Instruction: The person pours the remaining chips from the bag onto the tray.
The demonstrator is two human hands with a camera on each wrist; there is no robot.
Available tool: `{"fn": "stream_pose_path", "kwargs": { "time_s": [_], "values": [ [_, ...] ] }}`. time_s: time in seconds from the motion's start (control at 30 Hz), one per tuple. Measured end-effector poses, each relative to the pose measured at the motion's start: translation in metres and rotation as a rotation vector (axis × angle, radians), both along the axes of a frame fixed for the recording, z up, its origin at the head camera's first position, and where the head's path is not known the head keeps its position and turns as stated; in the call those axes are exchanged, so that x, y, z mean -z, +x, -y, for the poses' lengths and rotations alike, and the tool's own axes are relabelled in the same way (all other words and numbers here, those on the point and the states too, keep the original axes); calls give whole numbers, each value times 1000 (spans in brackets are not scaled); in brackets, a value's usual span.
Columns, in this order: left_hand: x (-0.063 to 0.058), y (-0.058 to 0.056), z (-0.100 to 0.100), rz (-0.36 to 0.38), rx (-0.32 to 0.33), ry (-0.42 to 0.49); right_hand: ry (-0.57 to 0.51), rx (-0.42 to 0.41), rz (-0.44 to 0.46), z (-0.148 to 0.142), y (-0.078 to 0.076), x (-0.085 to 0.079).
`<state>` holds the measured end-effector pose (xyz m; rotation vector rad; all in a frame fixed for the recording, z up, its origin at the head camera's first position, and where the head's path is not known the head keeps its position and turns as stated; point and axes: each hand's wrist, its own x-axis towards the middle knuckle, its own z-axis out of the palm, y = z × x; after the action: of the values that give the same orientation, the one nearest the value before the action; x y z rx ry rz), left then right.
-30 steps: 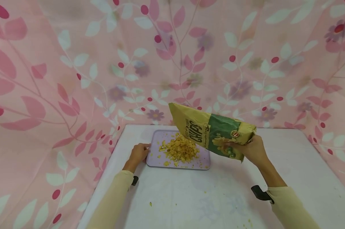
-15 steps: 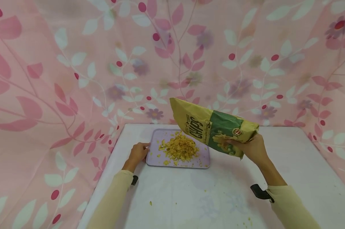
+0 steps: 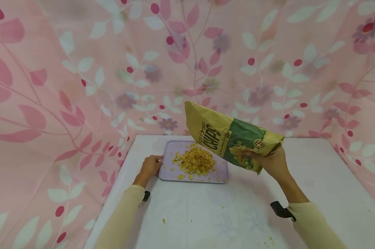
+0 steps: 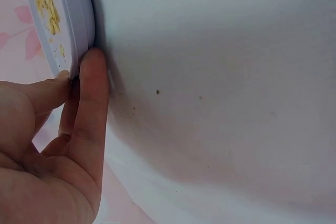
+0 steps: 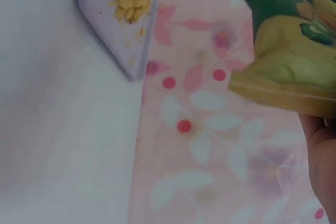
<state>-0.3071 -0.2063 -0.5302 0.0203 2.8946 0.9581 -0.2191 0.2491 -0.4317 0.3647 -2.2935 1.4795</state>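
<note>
Yellow-and-green, crumpled printed chips bag (image 3: 237,141) is held in the air, tilted, and in the head view it hides the far right corner of the pale purple rectangular tray (image 3: 172,175). The right hand (image 3: 275,163) grips this bag at its right end, near the flat seam; the bag's mouth I cannot see. The left hand (image 3: 150,165) pinches the tray's left edge, thumb at the rim. I judge the bag is thin, soft and v. light – what remains inside I cannot tell – so best hold is a broad one at the seam end, w/o squeezing the middle. The tray is prob. stiff plastic, maybe a bit slippery; hold it by the rim. The golden heap of broken chips (image 3: 197,161) upon it looks dry and fragile – any pressure would prob. crumble it.
</note>
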Motion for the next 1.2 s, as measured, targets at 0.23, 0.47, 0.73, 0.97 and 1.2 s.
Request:
{"fn": "stream_pose_path", "kwargs": {
  "time_s": [0.23, 0.47, 0.73, 0.97, 1.2],
  "values": [
    [-2, 1, 3, 7, -24, -10, 179, -63, 0, 0, -8, 7],
    [0, 1, 3, 37, -31, 6, 78, -22, 48, 1, -2, -3],
    [-1, 3, -1, 29, -40, 8, 189, -25, -15, -4, -3, 0],
    [-2, 4, -2, 26, -26, 11, 83, -7, 48, -7, 7, -12],
    [-2, 2, -3, 21, -31, 10, 182, -140, -17, 4, 13, -9]
  ]
}}
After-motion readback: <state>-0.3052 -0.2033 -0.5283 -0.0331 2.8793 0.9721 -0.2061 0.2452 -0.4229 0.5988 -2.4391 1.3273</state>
